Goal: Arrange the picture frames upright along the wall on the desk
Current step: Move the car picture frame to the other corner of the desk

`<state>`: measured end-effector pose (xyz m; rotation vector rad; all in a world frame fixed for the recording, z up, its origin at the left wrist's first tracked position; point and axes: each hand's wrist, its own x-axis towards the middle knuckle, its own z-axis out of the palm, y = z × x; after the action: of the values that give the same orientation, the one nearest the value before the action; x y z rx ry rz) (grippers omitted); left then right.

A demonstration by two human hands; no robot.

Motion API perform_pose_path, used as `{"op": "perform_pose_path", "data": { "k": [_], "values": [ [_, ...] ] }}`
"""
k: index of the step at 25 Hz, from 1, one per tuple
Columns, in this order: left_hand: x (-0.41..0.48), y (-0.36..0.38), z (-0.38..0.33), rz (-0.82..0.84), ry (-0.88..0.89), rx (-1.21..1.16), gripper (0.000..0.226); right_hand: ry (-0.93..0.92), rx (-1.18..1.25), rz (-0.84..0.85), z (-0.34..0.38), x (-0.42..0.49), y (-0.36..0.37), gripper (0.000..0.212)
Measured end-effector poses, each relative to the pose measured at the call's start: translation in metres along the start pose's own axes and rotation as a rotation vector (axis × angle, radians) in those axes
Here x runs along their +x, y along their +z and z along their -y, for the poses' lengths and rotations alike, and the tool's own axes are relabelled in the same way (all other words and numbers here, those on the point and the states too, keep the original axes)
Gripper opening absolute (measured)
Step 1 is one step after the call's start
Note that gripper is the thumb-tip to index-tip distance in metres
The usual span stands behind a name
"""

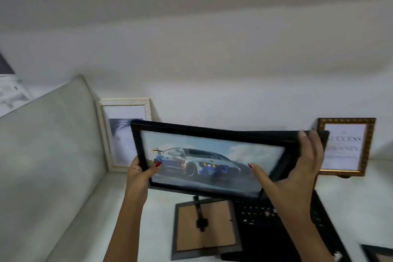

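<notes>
A pale table runs along a white wall, with a grey cushioned panel at nine o'clock. Held in mid-air at centre is a black-framed car picture, landscape and tilted. The left hand clasps its lower left corner; the right hand wraps its right edge, both closed firmly on it. It looks rigid, fairly light and glazed, so likely fragile and slippery; the side rails seem the safest hold. Five frames show: this one, a white frame upright at ten o'clock, a gold frame upright at three o'clock, one face-down frame at six o'clock beside a black laptop, and a frame corner at five o'clock.
</notes>
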<state>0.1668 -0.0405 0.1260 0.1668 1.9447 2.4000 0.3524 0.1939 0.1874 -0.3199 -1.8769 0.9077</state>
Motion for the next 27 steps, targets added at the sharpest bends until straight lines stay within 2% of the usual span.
{"op": "perform_pose_path", "data": {
  "k": [3, 6, 8, 10, 14, 16, 18, 21, 23, 27],
  "values": [
    [0.011, -0.049, 0.006, 0.035, -0.054, 0.067, 0.039, -0.220, -0.397, 0.225, 0.020, -0.018, 0.058, 0.069],
    [0.021, -0.079, 0.011, 0.078, -0.146, 0.106, 0.035, -0.216, -0.560, 0.452, 0.037, -0.031, 0.103, 0.059],
    [0.031, -0.087, 0.009, 0.138, -0.172, 0.134, 0.031, -0.149, -0.567, 0.559, 0.046, -0.027, 0.122, 0.047],
    [0.045, -0.089, 0.006, 0.184, -0.188, 0.176, 0.026, 0.005, -0.484, 0.666, 0.054, -0.016, 0.133, 0.037],
    [0.089, -0.106, -0.006, 0.285, -0.158, 0.236, 0.024, 0.121, -0.426, 0.620, 0.056, -0.003, 0.159, 0.027],
    [0.117, -0.115, -0.014, 0.336, -0.084, 0.300, 0.035, 0.171, -0.453, 0.626, 0.053, 0.002, 0.171, 0.026],
    [0.151, -0.119, -0.019, 0.291, 0.015, 0.386, 0.033, 0.198, -0.507, 0.624, 0.046, 0.005, 0.182, 0.024],
    [0.203, -0.105, -0.032, 0.161, 0.312, 0.637, 0.024, 0.238, -0.597, 0.645, 0.040, 0.012, 0.199, 0.024],
    [0.242, -0.094, -0.037, 0.087, 0.510, 0.797, 0.030, 0.255, -0.608, 0.701, 0.039, 0.019, 0.209, 0.028],
    [0.299, -0.087, -0.020, 0.039, 0.747, 1.209, 0.037, 0.287, -0.591, 0.746, 0.028, 0.029, 0.229, 0.031]
  ]
}}
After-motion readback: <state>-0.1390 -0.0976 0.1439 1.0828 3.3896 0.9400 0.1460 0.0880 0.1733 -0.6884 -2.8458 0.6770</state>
